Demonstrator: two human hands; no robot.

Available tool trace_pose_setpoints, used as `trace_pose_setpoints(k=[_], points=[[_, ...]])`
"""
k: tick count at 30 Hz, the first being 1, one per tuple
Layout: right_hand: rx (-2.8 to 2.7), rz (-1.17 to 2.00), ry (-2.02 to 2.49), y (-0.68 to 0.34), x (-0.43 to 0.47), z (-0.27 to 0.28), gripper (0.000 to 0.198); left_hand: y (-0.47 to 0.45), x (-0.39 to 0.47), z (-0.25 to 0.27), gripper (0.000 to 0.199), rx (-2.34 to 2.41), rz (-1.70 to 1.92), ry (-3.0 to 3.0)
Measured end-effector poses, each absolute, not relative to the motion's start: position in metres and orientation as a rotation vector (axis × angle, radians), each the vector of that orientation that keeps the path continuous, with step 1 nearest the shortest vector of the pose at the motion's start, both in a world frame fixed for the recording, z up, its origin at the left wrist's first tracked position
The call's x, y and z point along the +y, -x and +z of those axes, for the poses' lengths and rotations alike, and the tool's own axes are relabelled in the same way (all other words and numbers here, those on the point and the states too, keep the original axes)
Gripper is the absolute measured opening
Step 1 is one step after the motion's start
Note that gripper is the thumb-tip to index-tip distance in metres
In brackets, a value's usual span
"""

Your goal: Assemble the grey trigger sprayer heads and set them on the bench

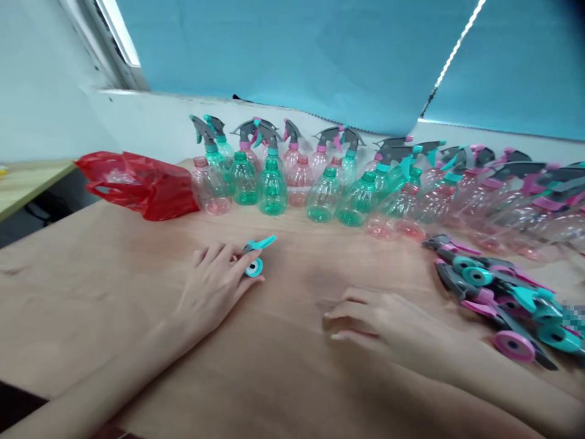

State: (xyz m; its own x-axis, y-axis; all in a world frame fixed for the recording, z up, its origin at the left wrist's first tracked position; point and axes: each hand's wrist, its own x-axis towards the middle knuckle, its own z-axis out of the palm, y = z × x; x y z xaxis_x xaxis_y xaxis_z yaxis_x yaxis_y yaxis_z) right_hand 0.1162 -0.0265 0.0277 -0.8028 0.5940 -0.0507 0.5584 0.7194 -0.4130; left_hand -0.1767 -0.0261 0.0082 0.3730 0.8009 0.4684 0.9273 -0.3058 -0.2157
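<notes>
Fingers of the left hand pinch a teal sprayer; the right hand's curl loosely apart. Beyond them stand many topped bottles, several open bottles; loose sprayers lie rightward.

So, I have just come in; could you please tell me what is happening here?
A person's left hand holds a teal-and-gray trigger spray head. The right hand is at the brown-covered table, apparently holding nothing. Beyond stand tinted spray bottles, some uncapped, others fitted with spray heads. Loose spray heads lie piled on the right.
</notes>
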Motion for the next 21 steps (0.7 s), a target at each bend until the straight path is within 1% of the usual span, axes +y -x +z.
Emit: trace_pose_setpoints(k=[5, 9, 15, 19, 21], points=[[-2.837, 0.677, 0.982, -0.115, -0.022, 0.026, 0.025, 0.176, -0.03, 0.005, 0.035, -1.531, -0.402, 2.335], [-2.826, 0.7, 0.929, -0.118, -0.021, 0.023, 0.025, 0.175, -0.028, 0.002, 0.033, -1.584, -0.372, 2.288], [-2.823, 0.671, 1.007, -0.133, -0.028, 0.029, 0.025, 0.172, -0.012, 0.0, 0.031, -1.546, -0.341, 2.231], [-2.781, 0.651, 1.069, -0.161, -0.033, 0.046, 0.024, 0.148, -0.007, 0.004, 0.036, -1.457, -0.401, 2.261], [-2.769, 0.602, 1.067, -0.182, -0.035, 0.051, 0.027, 0.126, -0.008, 0.007, 0.032, -1.358, -0.476, 2.349]])
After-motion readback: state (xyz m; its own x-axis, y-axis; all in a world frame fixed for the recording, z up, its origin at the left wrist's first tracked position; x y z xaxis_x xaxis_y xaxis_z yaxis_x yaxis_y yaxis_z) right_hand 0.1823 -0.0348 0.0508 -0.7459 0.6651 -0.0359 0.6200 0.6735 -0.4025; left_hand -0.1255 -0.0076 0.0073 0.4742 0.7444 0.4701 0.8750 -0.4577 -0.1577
